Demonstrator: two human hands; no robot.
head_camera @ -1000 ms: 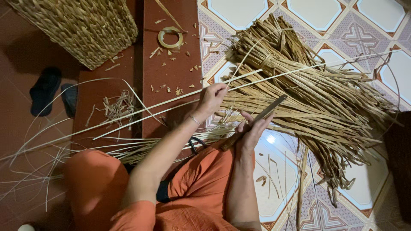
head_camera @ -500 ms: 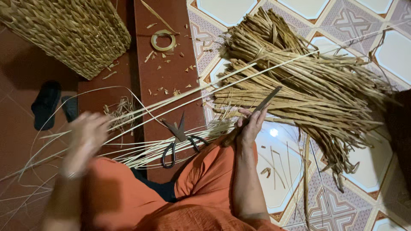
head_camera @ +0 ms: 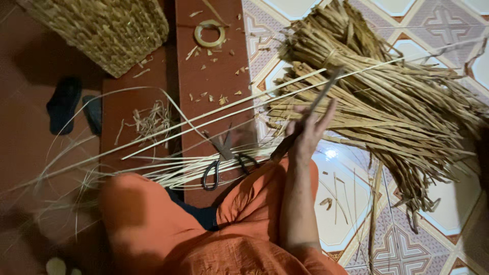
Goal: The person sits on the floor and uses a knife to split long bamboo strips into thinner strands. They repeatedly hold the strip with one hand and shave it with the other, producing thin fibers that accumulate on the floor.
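Note:
My right hand point(head_camera: 307, 131) grips a dark-bladed knife point(head_camera: 323, 91) that points up and away, its tip touching long pale strands point(head_camera: 214, 114) running diagonally across the floor. Just behind the hand lies a big bundle of dried brown reeds point(head_camera: 392, 107) on the patterned tiles. Black-handled scissors point(head_camera: 222, 159) lie on the red floor left of the hand, beside a sheaf of thin split strands point(head_camera: 173, 170) across my orange-clad knee point(head_camera: 137, 214). My left hand is out of the picture.
A woven straw basket point(head_camera: 107, 30) stands at the top left. A ring of tape point(head_camera: 209, 33) and reed scraps point(head_camera: 150, 119) lie on the red floor. Dark sandals point(head_camera: 66, 104) sit at the left. Loose slivers lie on the white tile point(head_camera: 338, 196).
My left hand let go of the long strands, swept left and down, and left the view. My right hand stays by the bundle with the knife.

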